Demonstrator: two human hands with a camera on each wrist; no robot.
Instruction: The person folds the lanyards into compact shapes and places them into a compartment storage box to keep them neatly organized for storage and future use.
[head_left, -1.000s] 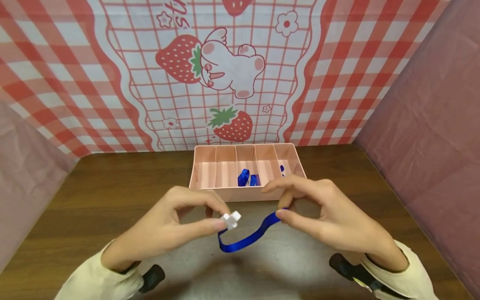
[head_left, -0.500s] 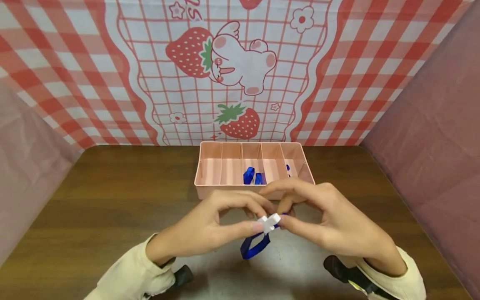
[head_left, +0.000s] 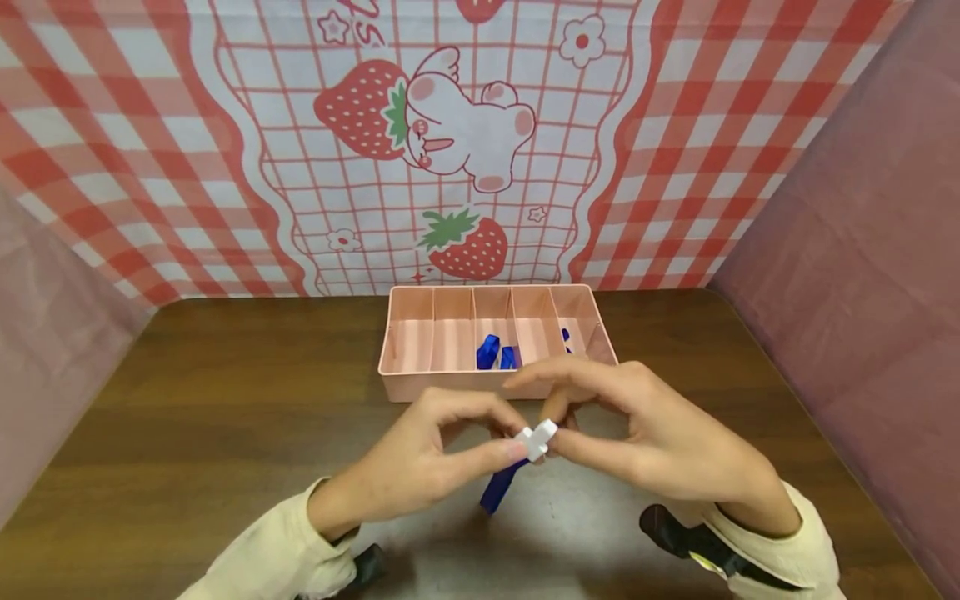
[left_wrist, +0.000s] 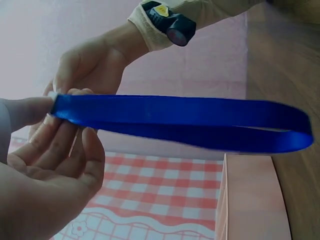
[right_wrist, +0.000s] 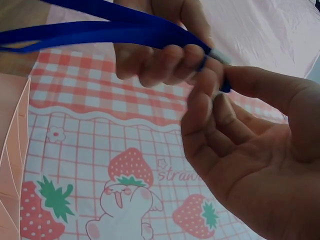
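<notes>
My left hand [head_left: 423, 458] pinches a small white plastic clip [head_left: 537, 440] between thumb and fingers. A blue ribbon [left_wrist: 175, 110] hangs from the clip in a long loop, seen full length in the left wrist view. My right hand [head_left: 660, 442] meets the left at the clip; its thumb and fingers pinch the short blue ribbon end [right_wrist: 227, 86] just beyond the clip. In the head view only a strip of the loop shows below the hands. The fingers partly hide how the ribbon passes through the clip.
Behind the hands stands a pink divided box [head_left: 442, 387] on the wooden table [head_left: 247, 392]. A middle compartment holds blue ribbon pieces [head_left: 488, 352]; the rightmost holds small blue bits [head_left: 566, 335]. A strawberry-print cloth [head_left: 480, 167] hangs at the back.
My left hand has moved right with the clip until it meets the right hand. The ribbon, earlier stretched between the hands, is now a loop hanging below the clip.
</notes>
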